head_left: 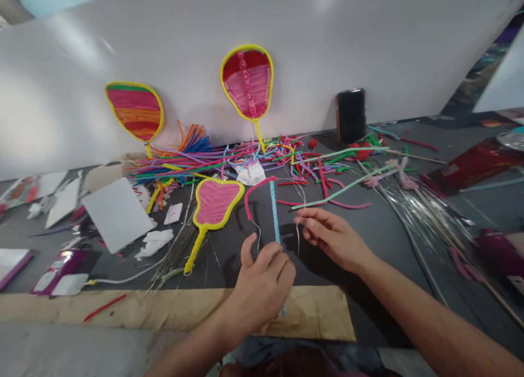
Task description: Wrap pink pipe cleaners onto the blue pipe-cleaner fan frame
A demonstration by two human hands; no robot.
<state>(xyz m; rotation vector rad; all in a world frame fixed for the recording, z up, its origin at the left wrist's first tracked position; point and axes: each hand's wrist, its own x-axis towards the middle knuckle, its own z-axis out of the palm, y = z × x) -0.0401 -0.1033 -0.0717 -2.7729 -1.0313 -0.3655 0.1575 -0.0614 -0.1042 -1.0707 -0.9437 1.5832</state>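
Bent fingers of my left hand [266,276] close around a light-blue fuzzy pipe cleaner [274,208], which sticks up above them and shows again below. From its top a red pipe cleaner [247,199] curves down to the left, ending in bare thin wire. A thin bare wire [304,194] arcs from the same top toward my right hand [329,235], whose thumb and fingertips pinch it. Left of my hands lies a small fan shape [219,202] with a yellow edge and handle and a pink face.
Two finished-looking fan shapes, one striped [137,112] and one pink and red [248,85], lean on the white board [307,44]. A pile of pipe cleaners [196,161] lies behind, a phone [351,117] beyond. Loose wires [413,208] and a red can [475,161] are at right.
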